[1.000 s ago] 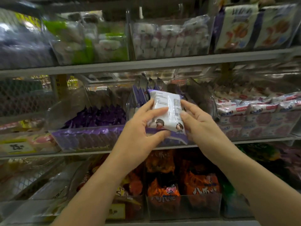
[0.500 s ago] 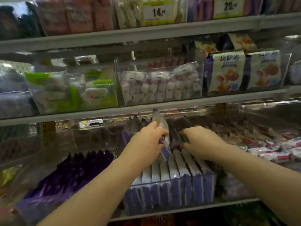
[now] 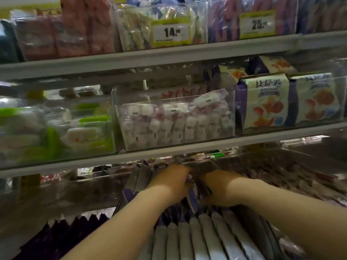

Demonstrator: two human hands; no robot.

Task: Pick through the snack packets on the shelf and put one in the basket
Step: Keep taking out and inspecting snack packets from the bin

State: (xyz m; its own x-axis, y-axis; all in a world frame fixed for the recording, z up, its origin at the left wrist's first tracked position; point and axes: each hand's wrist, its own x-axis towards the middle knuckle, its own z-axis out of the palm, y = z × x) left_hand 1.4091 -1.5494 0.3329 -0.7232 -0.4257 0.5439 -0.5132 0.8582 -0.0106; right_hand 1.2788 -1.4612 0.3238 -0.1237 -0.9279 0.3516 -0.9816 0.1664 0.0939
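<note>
Dim and blurred: left hand (image 3: 171,182) and right hand (image 3: 219,188) sit close together, fingertips buried among the upright snack packets (image 3: 202,237) below the shelf edge (image 3: 75,164). The fingers look curled, but I cannot tell whether either hand grips a packet.

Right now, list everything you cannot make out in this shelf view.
Head view only:
Fingertips of the left hand and right hand: buried among the standing purple-and-white packets, so it is unclear whether either hand grips one.
Print on those packets: dim and motion-blurred.
Small text on the 14 price tag: too small and blurred.
The basket: outside the frame.
</note>
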